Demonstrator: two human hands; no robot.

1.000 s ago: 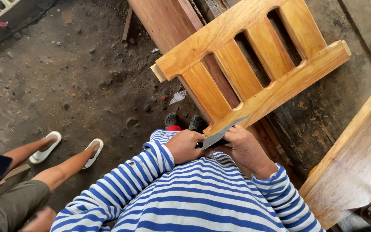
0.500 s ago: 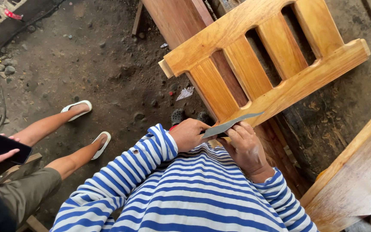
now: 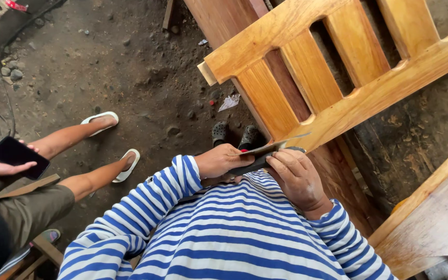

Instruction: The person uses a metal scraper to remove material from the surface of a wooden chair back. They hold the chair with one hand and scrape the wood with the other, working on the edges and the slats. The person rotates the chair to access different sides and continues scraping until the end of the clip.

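Observation:
My left hand (image 3: 223,161) and my right hand (image 3: 297,179) are close together in front of my blue-and-white striped shirt. Both grip a thin grey flat sheet (image 3: 273,148), which looks like sandpaper; its far tip points right and touches the lower rail of a slatted wooden frame (image 3: 338,67). My left hand pinches the sheet's near end and my right-hand fingers curl over its middle. A dark piece lies under the sheet between my hands; I cannot tell what it is. My dark shoes (image 3: 234,135) show on the dirt floor below.
Another person sits at the left, holding a dark phone (image 3: 16,155), bare legs stretched out in white sandals (image 3: 112,140). A reddish plank (image 3: 224,21) runs under the frame. A pale wooden panel (image 3: 431,218) stands at the lower right. Stones and cables lie at the far left.
My hands have stayed on the sheet and drawn a little closer together. The view has shifted, so the frame sits further right and the seated person's legs show more.

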